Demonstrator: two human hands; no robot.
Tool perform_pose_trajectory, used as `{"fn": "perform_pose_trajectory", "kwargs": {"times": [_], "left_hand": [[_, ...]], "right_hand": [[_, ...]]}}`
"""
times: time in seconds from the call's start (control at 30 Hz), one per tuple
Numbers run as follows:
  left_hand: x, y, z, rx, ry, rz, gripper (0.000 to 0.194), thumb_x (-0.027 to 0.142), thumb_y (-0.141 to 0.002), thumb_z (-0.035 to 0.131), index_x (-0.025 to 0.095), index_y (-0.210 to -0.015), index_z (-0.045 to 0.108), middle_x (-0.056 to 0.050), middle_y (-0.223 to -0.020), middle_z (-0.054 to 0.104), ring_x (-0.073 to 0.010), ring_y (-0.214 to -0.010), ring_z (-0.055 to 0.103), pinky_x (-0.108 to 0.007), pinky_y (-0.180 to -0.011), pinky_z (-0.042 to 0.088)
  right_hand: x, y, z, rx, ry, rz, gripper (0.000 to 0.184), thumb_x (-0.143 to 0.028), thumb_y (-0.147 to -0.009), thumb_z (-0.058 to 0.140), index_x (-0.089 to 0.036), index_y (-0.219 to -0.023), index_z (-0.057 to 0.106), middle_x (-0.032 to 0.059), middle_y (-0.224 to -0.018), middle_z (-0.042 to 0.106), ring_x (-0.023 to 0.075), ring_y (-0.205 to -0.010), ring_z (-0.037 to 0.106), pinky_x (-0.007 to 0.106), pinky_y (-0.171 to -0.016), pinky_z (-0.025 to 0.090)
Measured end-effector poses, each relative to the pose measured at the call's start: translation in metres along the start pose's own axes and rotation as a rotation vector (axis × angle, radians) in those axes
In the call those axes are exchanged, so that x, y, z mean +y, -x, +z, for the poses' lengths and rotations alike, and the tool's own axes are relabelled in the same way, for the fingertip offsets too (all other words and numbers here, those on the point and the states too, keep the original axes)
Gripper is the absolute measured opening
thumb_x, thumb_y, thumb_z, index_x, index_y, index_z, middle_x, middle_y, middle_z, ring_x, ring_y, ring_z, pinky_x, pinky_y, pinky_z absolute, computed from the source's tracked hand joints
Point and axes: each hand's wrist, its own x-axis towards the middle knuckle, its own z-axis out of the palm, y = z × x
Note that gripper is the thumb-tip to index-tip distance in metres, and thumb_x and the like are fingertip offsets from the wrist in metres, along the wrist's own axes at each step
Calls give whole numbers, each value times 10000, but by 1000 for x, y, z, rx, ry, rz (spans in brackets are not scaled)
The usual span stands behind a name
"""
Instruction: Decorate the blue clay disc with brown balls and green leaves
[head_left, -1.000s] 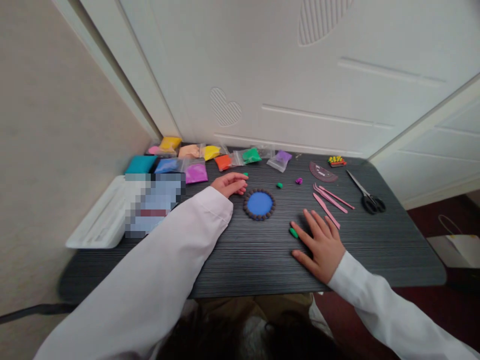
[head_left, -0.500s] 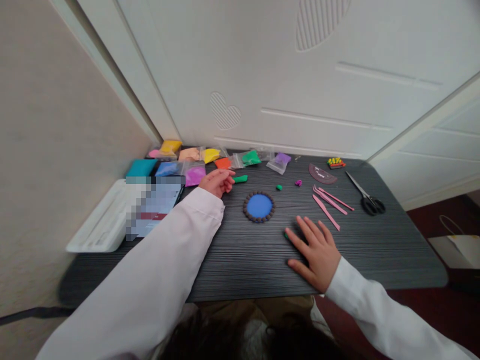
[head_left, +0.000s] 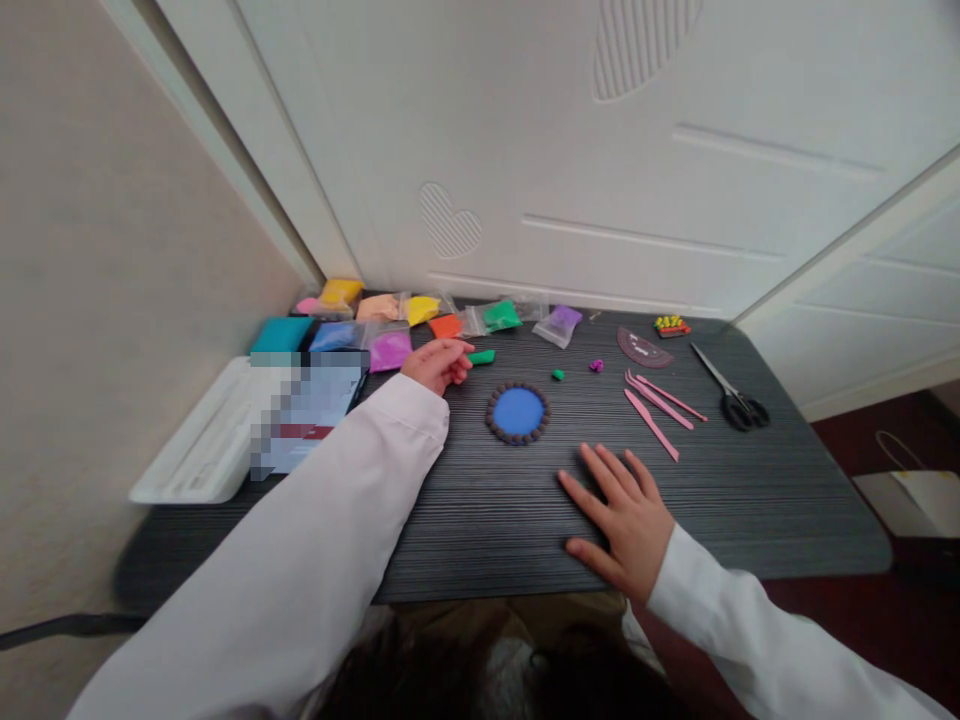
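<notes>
In the head view, my left hand point(head_left: 437, 366) rests near the back of the table with its fingers curled together. They close at the left end of a short roll of green clay point(head_left: 482, 357), whose right end sticks out. My right hand point(head_left: 626, 520) lies spread, palm down, near the front edge; anything under its fingers is hidden. Between the hands sits a blue clay disc point(head_left: 518, 411) ringed with small dark brown clay balls point(head_left: 545, 427). Beyond it are a small green clay lump point(head_left: 558, 375) and a purple one point(head_left: 596, 366).
Bags of coloured clay point(head_left: 390, 350) line the back left. A tablet point(head_left: 319, 410) and a white tray point(head_left: 202, 440) are at the left. Pink modelling tools point(head_left: 652, 425), a clear protractor point(head_left: 645, 347), black scissors point(head_left: 739, 400) and a small yellow-and-red piece point(head_left: 671, 325) lie right.
My right hand has slid slightly towards me and to the left; the bit of green that showed by its index fingertip is now out of sight. My left hand has barely shifted right.
</notes>
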Motion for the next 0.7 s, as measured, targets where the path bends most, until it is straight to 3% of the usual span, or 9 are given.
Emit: {"fn": "perform_pose_trajectory", "kwargs": {"times": [0.1, 0.27, 0.47, 0.6, 0.7], "left_hand": [[0, 0, 1, 0, -11, 6, 188, 254, -584, 601, 106, -701, 600, 10, -523, 556, -66, -431, 476, -204, -428, 340], [-1, 0, 1, -1, -22, 6, 187, 252, -582, 598, 107, -700, 598, 7, -525, 554, -68, -429, 472, -210, -432, 341], [-2, -2, 0, 4, -46, 17, 190, 265, -585, 592, 110, -694, 599, 6, -519, 550, -68, -425, 469, -211, -426, 334], [-3, -2, 0, -5, -52, 18, 199, 273, -580, 598, 112, -698, 599, 6, -521, 554, -68, -425, 470, -211, -426, 335], [-3, -2, 0, -11, -52, 17, 200, 274, -574, 601, 112, -693, 601, 7, -516, 555, -68, -423, 470, -208, -423, 333]], "right_hand": [[8, -1, 8, 57, 41, 104, 596, -496, -774, 371, -207, -1290, 296, 143, -1385, 187, 323, -1239, 203, 541, -948, 150], [16, -2, 11, 97, 29, 119, 655, -487, -778, 367, -135, -1313, 231, 154, -1381, 196, 293, -1243, 207, 508, -968, 157], [14, -3, -6, 13, 24, -2, 557, -483, -775, 393, -272, -1282, 300, 105, -1400, 158, 311, -1239, 213, 536, -959, 127], [18, -4, -2, 63, 55, 61, 553, -498, -767, 390, -262, -1265, 339, 130, -1390, 173, 332, -1234, 208, 563, -944, 114], [16, -2, 2, 33, 35, -6, 593, -541, -748, 385, -265, -1270, 328, 130, -1388, 180, 324, -1238, 203, 557, -952, 113]]}}
